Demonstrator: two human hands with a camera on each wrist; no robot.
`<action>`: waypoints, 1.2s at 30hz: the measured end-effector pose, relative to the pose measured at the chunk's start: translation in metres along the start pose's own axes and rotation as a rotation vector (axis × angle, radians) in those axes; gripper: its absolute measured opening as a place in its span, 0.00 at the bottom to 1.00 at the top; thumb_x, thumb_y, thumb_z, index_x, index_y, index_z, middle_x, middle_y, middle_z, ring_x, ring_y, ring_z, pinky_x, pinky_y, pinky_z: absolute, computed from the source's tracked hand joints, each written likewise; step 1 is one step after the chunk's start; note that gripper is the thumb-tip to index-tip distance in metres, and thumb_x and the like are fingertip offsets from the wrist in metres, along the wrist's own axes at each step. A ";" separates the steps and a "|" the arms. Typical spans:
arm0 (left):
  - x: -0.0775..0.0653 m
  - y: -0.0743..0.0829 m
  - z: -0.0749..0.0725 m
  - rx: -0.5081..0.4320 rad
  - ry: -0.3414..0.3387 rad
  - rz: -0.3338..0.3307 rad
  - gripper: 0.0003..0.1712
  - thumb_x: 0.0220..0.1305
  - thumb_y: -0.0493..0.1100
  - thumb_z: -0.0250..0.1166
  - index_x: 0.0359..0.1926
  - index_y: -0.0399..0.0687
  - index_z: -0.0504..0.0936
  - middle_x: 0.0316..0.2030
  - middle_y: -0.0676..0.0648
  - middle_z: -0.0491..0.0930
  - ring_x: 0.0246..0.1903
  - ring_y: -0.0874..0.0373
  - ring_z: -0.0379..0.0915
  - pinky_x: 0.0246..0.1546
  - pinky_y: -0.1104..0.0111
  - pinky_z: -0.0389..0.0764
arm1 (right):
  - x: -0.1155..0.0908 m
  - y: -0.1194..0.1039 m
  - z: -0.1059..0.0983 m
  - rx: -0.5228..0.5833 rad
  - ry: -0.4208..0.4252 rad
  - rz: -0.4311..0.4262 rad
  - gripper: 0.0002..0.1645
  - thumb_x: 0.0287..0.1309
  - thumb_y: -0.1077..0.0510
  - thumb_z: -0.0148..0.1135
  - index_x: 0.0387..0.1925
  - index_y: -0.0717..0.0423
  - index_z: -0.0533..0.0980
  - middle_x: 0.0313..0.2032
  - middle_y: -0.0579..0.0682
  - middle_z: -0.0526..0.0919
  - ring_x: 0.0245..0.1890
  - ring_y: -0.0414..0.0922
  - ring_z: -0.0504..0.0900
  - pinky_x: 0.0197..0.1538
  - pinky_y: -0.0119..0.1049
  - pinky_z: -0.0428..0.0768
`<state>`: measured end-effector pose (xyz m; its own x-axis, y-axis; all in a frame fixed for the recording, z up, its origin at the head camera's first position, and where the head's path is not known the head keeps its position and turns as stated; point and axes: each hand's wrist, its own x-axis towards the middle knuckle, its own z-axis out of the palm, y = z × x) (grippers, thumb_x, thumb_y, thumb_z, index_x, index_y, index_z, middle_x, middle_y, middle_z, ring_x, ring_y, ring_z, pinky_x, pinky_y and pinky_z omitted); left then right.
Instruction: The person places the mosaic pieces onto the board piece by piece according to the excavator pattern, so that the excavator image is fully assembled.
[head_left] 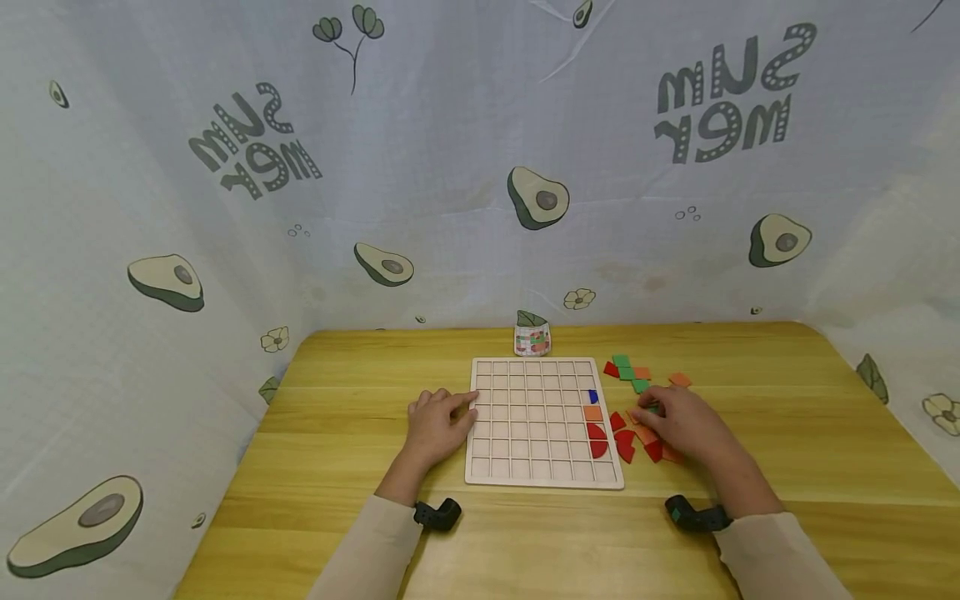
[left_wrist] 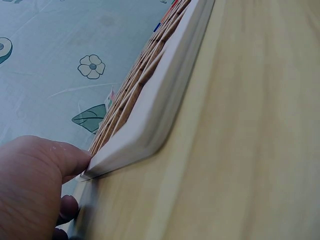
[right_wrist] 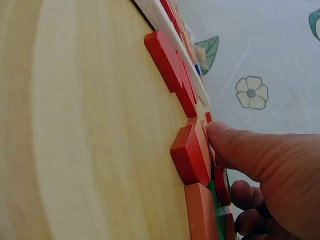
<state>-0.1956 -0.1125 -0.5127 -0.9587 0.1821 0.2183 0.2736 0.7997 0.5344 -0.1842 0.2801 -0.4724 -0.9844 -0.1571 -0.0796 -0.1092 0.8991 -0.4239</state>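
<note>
A pale wooden grid board (head_left: pixel 530 425) lies on the table. Along its right side sit a blue piece (head_left: pixel 593 397), an orange square (head_left: pixel 592 413) and red curved pieces (head_left: pixel 597 447). My left hand (head_left: pixel 437 427) touches the board's left edge with thumb and index finger, and the thumb (left_wrist: pixel 75 159) shows against the rim in the left wrist view. My right hand (head_left: pixel 690 422) is low over loose pieces right of the board. Its thumb (right_wrist: pixel 240 150) is against them, beside a red piece (right_wrist: pixel 192 155); whether the fingertips pinch one is hidden.
Behind the board stands a small printed card (head_left: pixel 532 340) with a coloured pattern. Green pieces (head_left: pixel 626 373) and a separate orange piece (head_left: pixel 679 379) lie at the back right. A patterned cloth (head_left: pixel 465 208) hangs around the wooden table (head_left: pixel 360 383).
</note>
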 end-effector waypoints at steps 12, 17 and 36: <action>0.001 0.000 -0.001 0.013 -0.008 0.000 0.20 0.71 0.54 0.62 0.61 0.64 0.84 0.28 0.56 0.70 0.33 0.58 0.57 0.43 0.59 0.56 | -0.003 0.001 -0.010 -0.004 -0.043 -0.060 0.21 0.62 0.57 0.69 0.54 0.64 0.81 0.34 0.52 0.80 0.32 0.46 0.72 0.35 0.38 0.72; 0.001 0.001 -0.001 0.005 -0.008 -0.005 0.20 0.71 0.53 0.62 0.61 0.64 0.84 0.28 0.56 0.70 0.33 0.58 0.57 0.43 0.59 0.55 | -0.002 -0.001 -0.008 -0.018 -0.046 -0.033 0.22 0.63 0.54 0.69 0.53 0.66 0.81 0.34 0.52 0.81 0.31 0.46 0.73 0.35 0.38 0.74; 0.000 -0.001 -0.001 -0.002 -0.006 0.001 0.20 0.71 0.53 0.62 0.61 0.64 0.84 0.27 0.56 0.68 0.32 0.58 0.56 0.43 0.60 0.54 | -0.009 -0.041 -0.002 0.057 -0.103 -0.154 0.14 0.61 0.44 0.71 0.38 0.49 0.81 0.28 0.44 0.74 0.29 0.41 0.70 0.30 0.33 0.70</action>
<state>-0.1956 -0.1136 -0.5124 -0.9590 0.1860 0.2136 0.2742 0.7986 0.5357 -0.1711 0.2452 -0.4525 -0.9369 -0.3348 -0.1008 -0.2466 0.8371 -0.4883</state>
